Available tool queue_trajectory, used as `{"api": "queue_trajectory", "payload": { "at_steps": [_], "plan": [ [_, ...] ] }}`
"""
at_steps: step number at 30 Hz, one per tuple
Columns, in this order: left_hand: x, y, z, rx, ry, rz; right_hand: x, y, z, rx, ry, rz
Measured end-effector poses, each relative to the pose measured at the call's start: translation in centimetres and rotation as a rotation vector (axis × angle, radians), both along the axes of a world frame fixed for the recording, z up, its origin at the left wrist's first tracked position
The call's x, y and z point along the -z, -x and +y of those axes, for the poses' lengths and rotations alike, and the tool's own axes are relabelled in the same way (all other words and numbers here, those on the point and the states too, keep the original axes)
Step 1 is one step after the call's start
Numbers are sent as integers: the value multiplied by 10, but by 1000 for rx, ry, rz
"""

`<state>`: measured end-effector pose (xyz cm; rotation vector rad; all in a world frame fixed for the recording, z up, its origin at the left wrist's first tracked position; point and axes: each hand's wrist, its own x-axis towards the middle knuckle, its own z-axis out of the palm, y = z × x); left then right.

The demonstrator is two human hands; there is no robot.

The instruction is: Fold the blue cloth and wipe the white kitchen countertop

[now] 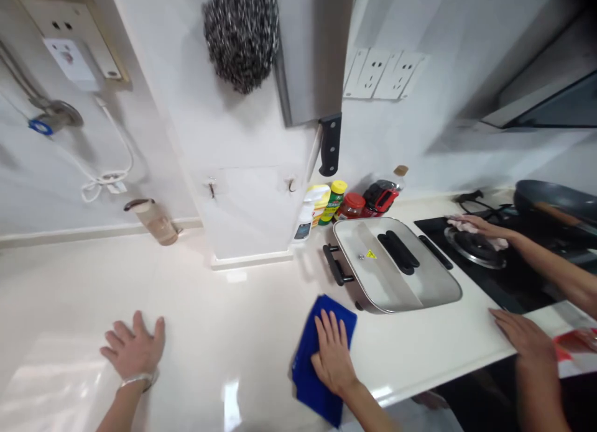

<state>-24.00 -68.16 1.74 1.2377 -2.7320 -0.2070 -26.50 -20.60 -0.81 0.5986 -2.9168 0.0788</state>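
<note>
My left hand (134, 351), with a bracelet at the wrist, lies flat on the glossy white countertop (200, 332), its fingers spread. Further right, my right hand (334, 357) rests palm down on a folded blue cloth (310, 370). Its fingers are stretched out over the cloth rather than wrapped round it. Just beyond that cloth stands a rectangular electric pan with a glass lid (387, 276) and black handles; my right hand is apart from it.
A co-worker's hand (482, 225) presses a pale rag on the black gas stove (527, 283); their other hand (522, 332) touches the counter's edge. Bottles (333, 202) and jars (352, 205) line the wall. A cleaver (321, 71) and steel scourer (242, 37) hang above; a pitcher (156, 220) stands left.
</note>
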Motion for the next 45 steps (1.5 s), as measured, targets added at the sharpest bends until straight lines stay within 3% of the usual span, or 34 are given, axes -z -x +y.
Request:
{"api": "queue_trajectory", "payload": {
  "at_steps": [5, 8, 14, 19, 23, 28, 31, 33, 36, 39, 42, 45],
  "plan": [
    [5, -2, -1, 0, 22, 31, -11, 81, -42, -32, 116, -109],
    [4, -6, -3, -34, 70, 28, -12, 110, -62, -26, 215, -111],
    [-1, -2, 6, -58, 26, -35, 6, 123, -54, 92, 421, 52],
    [2, -2, 9, -83, 41, -13, 20, 118, -72, 32, 262, 117],
    [9, -9, 7, -75, 58, 30, 16, 91, -131, -169, 192, 86],
    [20, -13, 4, -40, 100, 123, 2, 50, -237, -456, 157, -23],
    [25, -18, 3, -23, 100, 175, -3, 45, -299, -577, 146, -73],
    [26, -23, -2, 8, 90, 207, -4, 52, -332, -584, 132, -80],
    [23, -33, -29, 163, 35, 230, -1, 74, -369, -539, 100, -66],
    [18, -34, -79, 294, -25, 222, 2, 103, -393, -497, 71, -45],
    [17, -23, -132, 226, -22, 213, 5, 134, -408, -438, 42, -13],
    [21, -9, -162, 149, -9, 195, 8, 164, -418, -377, 45, 7]
  ]
}}
